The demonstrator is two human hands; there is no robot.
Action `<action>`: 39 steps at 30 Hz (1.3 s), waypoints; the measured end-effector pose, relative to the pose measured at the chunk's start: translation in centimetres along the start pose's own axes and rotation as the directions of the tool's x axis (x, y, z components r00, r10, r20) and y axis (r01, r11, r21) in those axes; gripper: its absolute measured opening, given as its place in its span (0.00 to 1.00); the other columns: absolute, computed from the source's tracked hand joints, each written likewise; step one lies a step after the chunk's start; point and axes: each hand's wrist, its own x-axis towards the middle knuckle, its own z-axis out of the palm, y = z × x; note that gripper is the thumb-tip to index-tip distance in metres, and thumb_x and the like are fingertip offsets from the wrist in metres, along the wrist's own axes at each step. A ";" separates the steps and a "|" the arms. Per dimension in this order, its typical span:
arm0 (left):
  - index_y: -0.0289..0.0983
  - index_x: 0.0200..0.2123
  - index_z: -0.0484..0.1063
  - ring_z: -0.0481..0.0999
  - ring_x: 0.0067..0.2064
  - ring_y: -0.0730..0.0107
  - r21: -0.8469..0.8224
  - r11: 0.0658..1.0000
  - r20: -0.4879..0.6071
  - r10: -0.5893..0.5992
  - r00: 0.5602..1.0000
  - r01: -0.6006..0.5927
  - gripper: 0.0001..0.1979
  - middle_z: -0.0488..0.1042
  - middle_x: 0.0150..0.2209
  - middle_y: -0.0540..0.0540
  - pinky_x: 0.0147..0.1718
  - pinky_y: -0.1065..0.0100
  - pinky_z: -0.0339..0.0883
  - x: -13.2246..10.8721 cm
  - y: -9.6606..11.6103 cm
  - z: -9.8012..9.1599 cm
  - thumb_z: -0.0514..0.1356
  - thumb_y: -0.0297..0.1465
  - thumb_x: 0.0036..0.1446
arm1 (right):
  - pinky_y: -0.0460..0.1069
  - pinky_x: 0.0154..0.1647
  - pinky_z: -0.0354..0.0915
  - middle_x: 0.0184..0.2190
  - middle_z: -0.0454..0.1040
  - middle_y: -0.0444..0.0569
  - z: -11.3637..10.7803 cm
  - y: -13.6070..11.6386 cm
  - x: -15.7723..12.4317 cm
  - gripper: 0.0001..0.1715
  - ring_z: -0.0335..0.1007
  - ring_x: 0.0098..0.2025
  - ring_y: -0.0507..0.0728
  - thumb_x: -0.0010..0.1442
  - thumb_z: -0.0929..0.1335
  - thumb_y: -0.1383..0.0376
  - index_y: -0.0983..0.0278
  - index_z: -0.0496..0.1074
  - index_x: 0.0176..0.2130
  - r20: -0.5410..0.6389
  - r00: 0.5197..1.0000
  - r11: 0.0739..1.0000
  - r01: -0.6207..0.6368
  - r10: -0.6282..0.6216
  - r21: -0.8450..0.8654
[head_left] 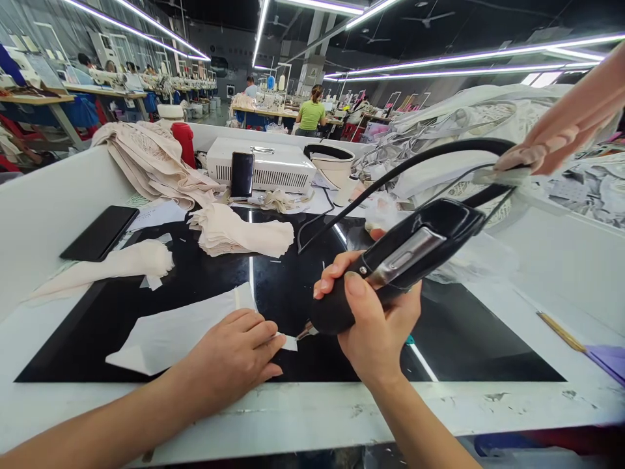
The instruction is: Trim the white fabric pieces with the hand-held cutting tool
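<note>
Hands at a glossy black cutting mat point(205, 286).
Left hand point(234, 355) lies flat, open, pressing a thin white fabric piece point(180, 329); right hand point(374, 319) grips a smooth black corded cutting tool point(405, 257), metal tip at the fabric's edge.

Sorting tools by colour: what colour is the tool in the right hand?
The tool is black with silver trim; head view.

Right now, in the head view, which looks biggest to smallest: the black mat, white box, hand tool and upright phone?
1. black mat
2. white box and hand tool: they look about alike, and the tool is much nearer the camera, so I can't rank them
3. upright phone
</note>
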 end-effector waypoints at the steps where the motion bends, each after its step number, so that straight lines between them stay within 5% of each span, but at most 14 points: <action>1: 0.33 0.50 0.73 0.75 0.42 0.60 0.002 1.000 0.002 0.002 1.000 -0.002 0.18 0.77 0.43 0.46 0.45 0.59 0.72 0.0 0.0 0.0 0.71 0.36 0.62 | 0.46 0.26 0.74 0.32 0.75 0.37 0.0 -0.1 0.0 0.17 0.72 0.26 0.49 0.62 0.76 0.62 0.54 0.72 0.49 -0.010 1.000 1.000 -0.004 0.004 0.009; 11: 0.33 0.50 0.74 0.77 0.42 0.57 -0.005 1.000 -0.010 -0.001 1.000 0.001 0.19 0.77 0.42 0.46 0.43 0.57 0.74 0.0 -0.1 0.0 0.72 0.35 0.60 | 0.47 0.25 0.74 0.32 0.75 0.38 0.2 -0.4 -0.8 0.21 0.73 0.25 0.50 0.61 0.76 0.62 0.54 0.70 0.51 -0.015 1.000 1.000 -0.013 0.013 0.015; 17: 0.34 0.47 0.76 0.78 0.44 0.59 -0.159 0.985 -0.007 -0.072 0.997 0.070 0.06 0.79 0.44 0.45 0.45 0.57 0.75 0.0 -0.6 -0.5 0.63 0.28 0.69 | 0.47 0.25 0.75 0.31 0.75 0.38 0.2 -0.5 -0.7 0.23 0.73 0.26 0.50 0.61 0.76 0.62 0.53 0.70 0.53 -0.018 1.000 1.000 -0.019 0.019 0.013; 23: 0.34 0.41 0.79 0.80 0.41 0.62 -0.263 0.957 -0.030 -0.136 0.990 0.123 0.08 0.80 0.39 0.45 0.43 0.62 0.74 0.0 -1.4 -0.7 0.60 0.21 0.69 | 0.48 0.25 0.75 0.32 0.75 0.39 0.0 -0.6 -0.8 0.23 0.73 0.26 0.51 0.60 0.77 0.62 0.53 0.71 0.53 -0.034 0.999 1.000 -0.026 0.026 -0.002; 39: 0.36 0.35 0.77 0.78 0.43 0.64 -0.171 0.977 0.045 -0.120 0.992 0.126 0.09 0.79 0.42 0.45 0.46 0.64 0.71 -0.1 -1.7 -0.2 0.61 0.19 0.65 | 0.49 0.21 0.72 0.27 0.77 0.38 0.5 -1.3 0.0 0.28 0.72 0.23 0.54 0.50 0.80 0.62 0.55 0.73 0.50 -0.104 0.992 0.997 -0.077 0.076 -0.012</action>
